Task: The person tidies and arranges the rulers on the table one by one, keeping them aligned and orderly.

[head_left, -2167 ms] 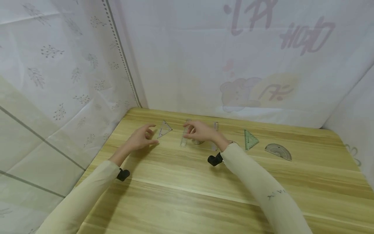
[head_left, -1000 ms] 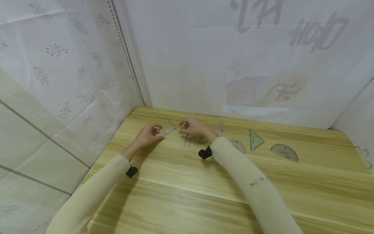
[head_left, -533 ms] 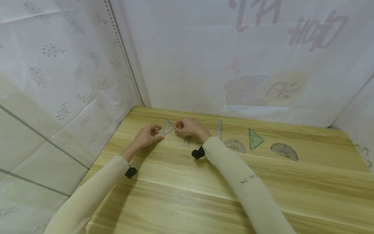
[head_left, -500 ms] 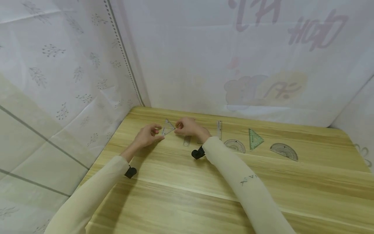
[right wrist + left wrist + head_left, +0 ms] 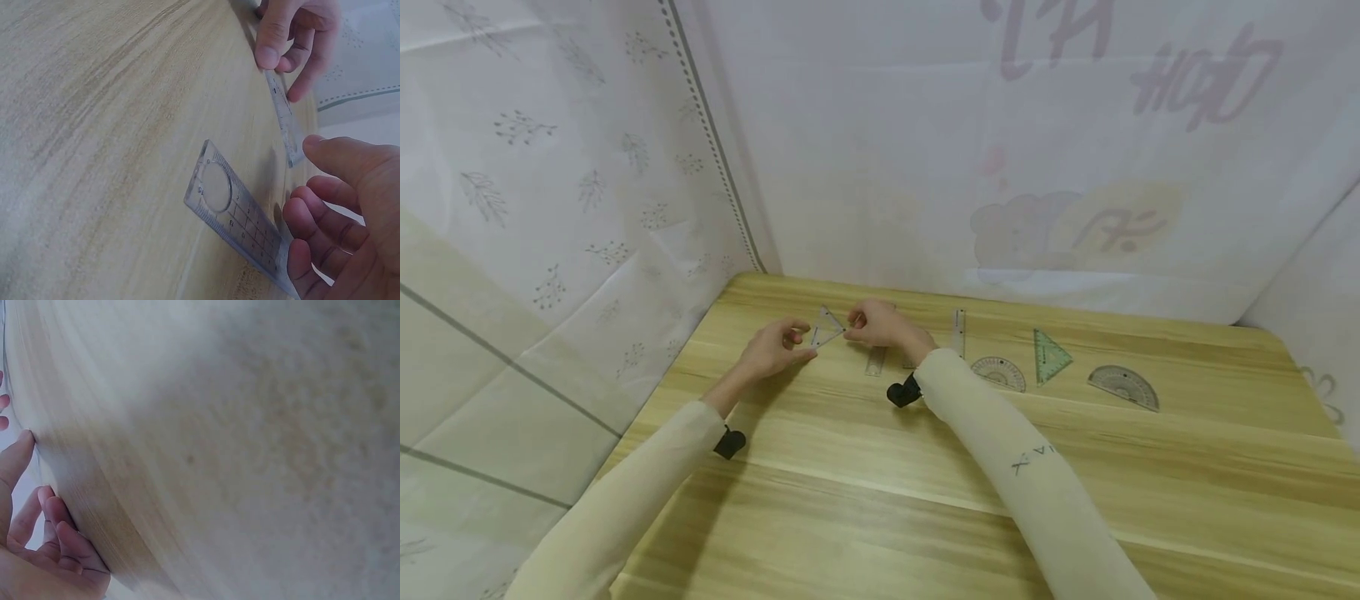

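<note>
A clear triangular set square (image 5: 828, 328) appears on the table between the two hands in the head view. The left hand (image 5: 773, 348) is at its left side, with the thumb at the lower corner and the fingers apart from that thumb. At the set square's right corner is the right hand (image 5: 878, 325). In the right wrist view, the right thumb (image 5: 334, 156) meets the edge of the set square (image 5: 284, 119), and the loosely bent fingers stand apart from it. A clear straight ruler (image 5: 234, 215) lies under the right hand, partly hidden.
Right of the hands lie another clear ruler (image 5: 958, 332), a clear protractor (image 5: 998, 372), a green set square (image 5: 1051, 358) and a grey protractor (image 5: 1124, 387). The wooden table (image 5: 820, 517) meets printed cloth (image 5: 880, 150) at the back and sides.
The right hand has moved left from above the ruler to the set square's right corner. The left hand has come closer to its left side. Both have stayed nearly still over the last half second.
</note>
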The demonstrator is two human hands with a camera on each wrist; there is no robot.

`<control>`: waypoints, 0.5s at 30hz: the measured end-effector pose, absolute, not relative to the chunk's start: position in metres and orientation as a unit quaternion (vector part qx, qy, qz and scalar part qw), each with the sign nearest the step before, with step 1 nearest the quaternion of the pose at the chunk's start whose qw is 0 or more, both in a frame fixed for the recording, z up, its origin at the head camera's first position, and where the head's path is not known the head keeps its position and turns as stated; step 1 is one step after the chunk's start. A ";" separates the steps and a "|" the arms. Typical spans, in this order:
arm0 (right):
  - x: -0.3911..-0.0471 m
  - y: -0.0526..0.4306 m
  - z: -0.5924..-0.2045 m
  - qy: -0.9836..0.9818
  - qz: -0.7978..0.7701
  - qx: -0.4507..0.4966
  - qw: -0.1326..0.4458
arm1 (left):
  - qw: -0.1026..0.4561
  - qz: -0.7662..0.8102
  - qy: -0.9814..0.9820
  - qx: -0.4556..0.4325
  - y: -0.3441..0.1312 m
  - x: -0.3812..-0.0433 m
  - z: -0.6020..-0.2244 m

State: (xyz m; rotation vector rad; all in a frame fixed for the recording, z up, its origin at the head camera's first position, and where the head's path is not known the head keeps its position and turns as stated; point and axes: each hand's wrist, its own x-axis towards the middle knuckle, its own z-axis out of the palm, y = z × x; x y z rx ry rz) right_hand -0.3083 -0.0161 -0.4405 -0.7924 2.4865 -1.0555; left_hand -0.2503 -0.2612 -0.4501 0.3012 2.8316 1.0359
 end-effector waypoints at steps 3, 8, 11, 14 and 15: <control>-0.309 -0.017 -0.442 0.872 -0.369 -0.280 0.158 | 0.059 0.343 0.933 0.096 -0.263 -0.251 -0.451; -0.308 -0.018 -0.439 0.878 -0.358 -0.277 0.156 | 0.059 0.345 0.931 0.102 -0.263 -0.252 -0.449; -0.308 -0.018 -0.437 0.885 -0.345 -0.275 0.150 | 0.061 0.346 0.931 0.101 -0.263 -0.253 -0.449; -0.310 -0.019 -0.435 0.891 -0.332 -0.272 0.146 | 0.065 0.346 0.930 0.103 -0.262 -0.253 -0.449; -0.310 -0.020 -0.435 0.893 -0.327 -0.271 0.146 | 0.066 0.347 0.930 0.101 -0.262 -0.253 -0.450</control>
